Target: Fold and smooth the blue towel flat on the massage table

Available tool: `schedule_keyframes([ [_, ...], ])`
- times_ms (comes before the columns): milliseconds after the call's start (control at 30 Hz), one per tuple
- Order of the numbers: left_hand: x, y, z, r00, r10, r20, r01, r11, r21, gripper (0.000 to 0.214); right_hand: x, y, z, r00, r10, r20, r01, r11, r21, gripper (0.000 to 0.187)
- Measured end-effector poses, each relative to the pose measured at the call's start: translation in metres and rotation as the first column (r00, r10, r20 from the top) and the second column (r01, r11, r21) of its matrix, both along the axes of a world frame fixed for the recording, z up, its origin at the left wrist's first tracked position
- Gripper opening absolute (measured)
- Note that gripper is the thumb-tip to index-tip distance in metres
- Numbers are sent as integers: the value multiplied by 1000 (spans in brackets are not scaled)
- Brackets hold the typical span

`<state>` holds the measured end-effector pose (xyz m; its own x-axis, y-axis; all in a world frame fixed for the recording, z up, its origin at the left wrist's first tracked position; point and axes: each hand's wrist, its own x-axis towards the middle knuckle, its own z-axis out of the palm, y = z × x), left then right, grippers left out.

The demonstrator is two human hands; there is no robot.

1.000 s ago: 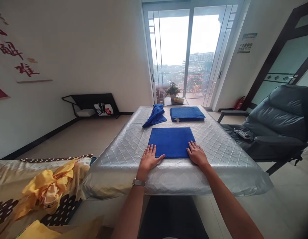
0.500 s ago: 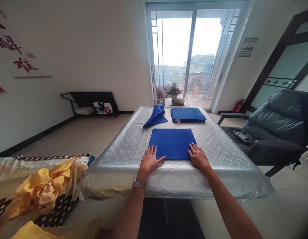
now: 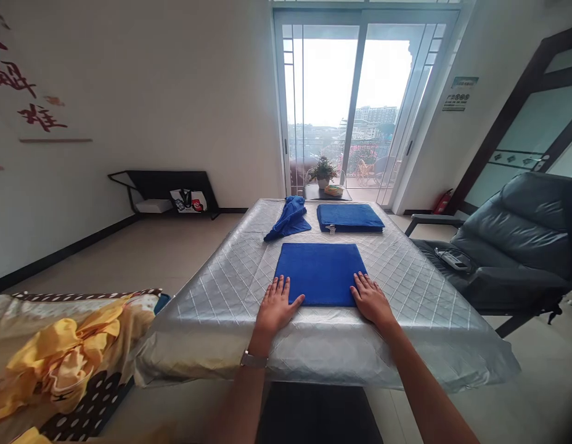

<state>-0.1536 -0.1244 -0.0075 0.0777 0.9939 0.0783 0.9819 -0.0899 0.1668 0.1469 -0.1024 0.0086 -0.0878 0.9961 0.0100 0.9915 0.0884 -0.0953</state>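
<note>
A folded blue towel lies flat near the front of a table covered in a silver quilted cloth. My left hand rests flat at the towel's near left corner, fingers spread, thumb on the fabric. My right hand lies flat at the near right corner, fingers stretched out. Neither hand grips anything. Farther back sit a neat stack of folded blue towels and, to its left, a crumpled blue towel.
A dark leather recliner with a remote on its seat stands right of the table. A patterned yellow and brown cushion is at lower left. Glass sliding doors and a potted plant are behind the table.
Both hands stay flat on the towel's near corners. The view has shifted slightly, so the table and towel sit a little lower in the frame.
</note>
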Motion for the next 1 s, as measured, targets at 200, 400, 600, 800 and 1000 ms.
schedule_keyframes([
  [200, -1, 0, -4, 1000, 3, -9, -2, 998, 65, 86, -1, -4, 1, 1000, -3, -9, 4, 1000, 23, 61],
  [400, -2, 2, -6, 1000, 9, -15, -9, 998, 59, 84, -2, -7, 4, 1000, -10, -25, 11, 999, 33, 61],
  [600, -5, 4, -9, 1000, 6, -15, -5, 998, 63, 85, -1, -7, 3, 999, -13, -50, 14, 1000, 26, 62],
  [800, -6, 4, -8, 1000, 0, -4, 0, 999, 39, 87, -1, -6, -1, 999, -1, -36, 2, 1000, 16, 62],
  [1000, -5, 2, -2, 1000, 0, -12, 1, 1000, 23, 88, -1, -7, 1, 999, 3, -43, -3, 1000, 1, 66],
])
